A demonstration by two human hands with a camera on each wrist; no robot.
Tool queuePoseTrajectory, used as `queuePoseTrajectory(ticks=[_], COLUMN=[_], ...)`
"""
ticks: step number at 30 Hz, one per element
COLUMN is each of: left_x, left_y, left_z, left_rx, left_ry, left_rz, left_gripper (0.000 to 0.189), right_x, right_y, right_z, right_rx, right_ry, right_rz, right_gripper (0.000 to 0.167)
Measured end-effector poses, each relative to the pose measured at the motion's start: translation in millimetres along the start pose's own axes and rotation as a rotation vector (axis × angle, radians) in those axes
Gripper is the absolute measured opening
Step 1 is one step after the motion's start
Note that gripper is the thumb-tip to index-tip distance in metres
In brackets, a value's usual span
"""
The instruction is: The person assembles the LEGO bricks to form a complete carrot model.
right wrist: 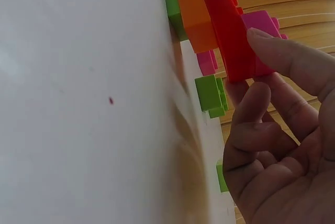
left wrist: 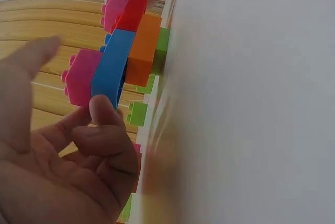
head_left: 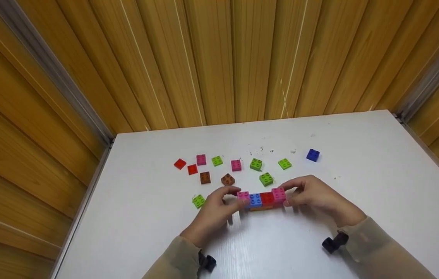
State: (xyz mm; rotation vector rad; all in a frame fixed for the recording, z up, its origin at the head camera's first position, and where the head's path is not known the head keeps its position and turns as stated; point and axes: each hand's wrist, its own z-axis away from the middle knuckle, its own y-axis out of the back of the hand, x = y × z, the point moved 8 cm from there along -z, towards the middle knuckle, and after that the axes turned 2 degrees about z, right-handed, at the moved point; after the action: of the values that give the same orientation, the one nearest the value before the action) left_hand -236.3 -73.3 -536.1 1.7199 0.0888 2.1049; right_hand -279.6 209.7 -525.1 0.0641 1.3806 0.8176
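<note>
A structure of toy building bricks stands at the table's near middle. A green brick point(right wrist: 175, 14) forms its base, with an orange brick point(left wrist: 144, 51) above. Over that lie a blue brick point(left wrist: 112, 69) and a red brick point(right wrist: 227, 35), side by side and overhanging. Pink bricks point(head_left: 278, 194) cap both outer ends. My left hand point(head_left: 217, 207) is at the left end, fingertips against the blue brick and thumb raised near the left pink brick point(left wrist: 84, 77). At the other end my right hand point(head_left: 316, 195) grips the red and pink bricks between thumb and fingers.
Behind the hands lie loose bricks: several green bricks point(head_left: 266, 179), brown bricks point(head_left: 205, 178), pink bricks point(head_left: 236, 165), flat red pieces point(head_left: 180, 164) and a dark blue brick point(head_left: 312, 155). Wood-patterned panels point(head_left: 219, 58) close off the white table point(head_left: 134, 209) at the back and sides.
</note>
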Motion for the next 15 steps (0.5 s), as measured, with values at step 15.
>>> queuePoseTrajectory(ticks=[15], left_x=[17.4], left_y=[25.7], left_z=[-44.4], left_rx=[0.258], left_ry=[0.046], left_rz=[-0.047], left_gripper=[0.046], right_x=[-1.2], right_y=[1.2], right_z=[-0.9], right_rx=[0.008], right_ry=[0.045], right_rz=[0.055], right_gripper=[0.047])
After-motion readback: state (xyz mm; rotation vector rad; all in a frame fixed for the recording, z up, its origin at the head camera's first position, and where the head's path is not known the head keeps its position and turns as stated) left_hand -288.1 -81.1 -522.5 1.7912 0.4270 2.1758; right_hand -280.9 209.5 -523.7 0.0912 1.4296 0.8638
